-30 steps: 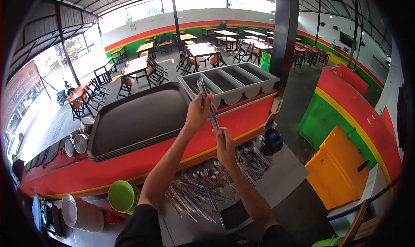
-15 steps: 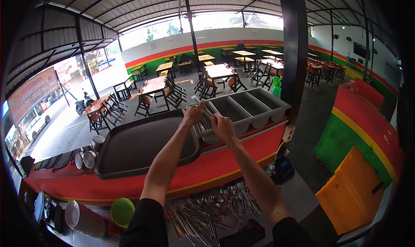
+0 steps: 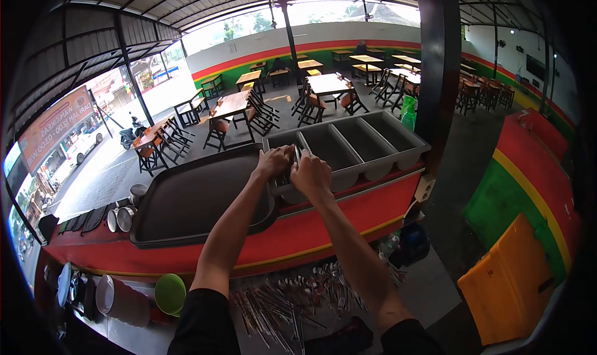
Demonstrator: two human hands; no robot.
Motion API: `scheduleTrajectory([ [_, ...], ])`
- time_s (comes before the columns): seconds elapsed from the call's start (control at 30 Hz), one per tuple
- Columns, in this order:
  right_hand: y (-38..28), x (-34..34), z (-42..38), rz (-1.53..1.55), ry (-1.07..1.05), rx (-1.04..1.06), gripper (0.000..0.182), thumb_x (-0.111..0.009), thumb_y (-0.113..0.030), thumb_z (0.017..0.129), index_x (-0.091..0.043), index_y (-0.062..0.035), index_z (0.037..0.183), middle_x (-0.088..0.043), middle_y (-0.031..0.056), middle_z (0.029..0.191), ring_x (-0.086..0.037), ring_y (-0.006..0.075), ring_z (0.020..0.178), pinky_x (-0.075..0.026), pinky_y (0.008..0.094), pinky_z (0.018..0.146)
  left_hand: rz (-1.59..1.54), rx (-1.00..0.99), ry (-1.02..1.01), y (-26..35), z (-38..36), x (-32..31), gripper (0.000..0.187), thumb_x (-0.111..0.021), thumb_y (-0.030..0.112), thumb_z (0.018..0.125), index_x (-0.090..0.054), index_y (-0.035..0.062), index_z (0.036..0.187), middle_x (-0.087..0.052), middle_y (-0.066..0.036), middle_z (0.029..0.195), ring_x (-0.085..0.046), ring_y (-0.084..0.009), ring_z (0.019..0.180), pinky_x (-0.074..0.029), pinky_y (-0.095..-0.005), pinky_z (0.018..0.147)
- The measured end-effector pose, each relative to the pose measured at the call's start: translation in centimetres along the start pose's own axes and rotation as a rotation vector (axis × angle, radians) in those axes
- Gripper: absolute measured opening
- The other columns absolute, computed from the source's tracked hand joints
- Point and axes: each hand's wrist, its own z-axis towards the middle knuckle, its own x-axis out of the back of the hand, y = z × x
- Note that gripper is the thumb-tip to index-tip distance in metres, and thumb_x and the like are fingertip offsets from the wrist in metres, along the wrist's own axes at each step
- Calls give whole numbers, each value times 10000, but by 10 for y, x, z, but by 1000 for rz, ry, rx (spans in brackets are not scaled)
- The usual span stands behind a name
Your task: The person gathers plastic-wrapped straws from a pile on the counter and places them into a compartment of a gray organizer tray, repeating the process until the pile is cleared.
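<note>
A grey cutlery tray (image 3: 380, 166) with several compartments stands on the red counter. Over its leftmost compartment, my left hand (image 3: 274, 162) curls closed around some cutlery (image 3: 297, 153). My right hand (image 3: 312, 173) is closed right beside it, thumb up, on the same metal pieces. Most of what the fingers grip is hidden behind them. The other compartments hold nothing that shows. Below my forearms, on a lower surface, lies a loose spread of forks, spoons and other cutlery (image 3: 273, 308).
A large dark serving tray (image 3: 199, 196) lies left of the cutlery tray, with metal cups (image 3: 125, 218) beyond it. A green spray bottle (image 3: 408, 111) stands behind, by a black post (image 3: 440, 63). Below are a green bowl (image 3: 170, 294), stacked white containers (image 3: 118, 300) and an orange container (image 3: 507, 286).
My hands have drawn closer together and sit lower at the leftmost compartment; my left hand's raised finger has folded down. The camera view has shifted slightly.
</note>
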Motion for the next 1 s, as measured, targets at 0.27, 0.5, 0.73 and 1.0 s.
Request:
scheduleTrajectory([
  [0.27,-1,3,-2,21,-1,-3,296,-639,-231,806,-651,-34,1027,-633,169,1056,-668,354,912,-542,445,787,-157,-64,64,-7,2,-4,312,-523,300,923,-653,163,1172,-661,-101,1167,-577,-289,1162,-270,-594,1048],
  [0.5,-1,6,7,-88,-171,-45,245,-685,-230,741,-724,-78,929,-668,147,1043,-670,326,946,-536,411,827,-105,-68,74,-8,1,-7,351,-562,108,796,-690,198,1110,-699,-64,1081,-619,-269,1097,-238,-629,1081],
  [0.73,1,7,18,-95,-231,-102,240,-715,-206,733,-729,-108,952,-680,120,1055,-661,315,1004,-534,398,862,-94,-155,98,-6,-4,-2,288,-621,135,763,-715,199,1028,-723,-20,1002,-661,-214,1011,-365,-520,994],
  [1.0,1,1,11,-57,-84,-135,206,-672,-196,722,-740,-147,911,-712,108,984,-670,312,968,-523,405,846,-221,-280,250,-12,-1,-8,175,-663,251,819,-726,136,934,-725,-61,899,-684,-241,904,-451,-442,886],
])
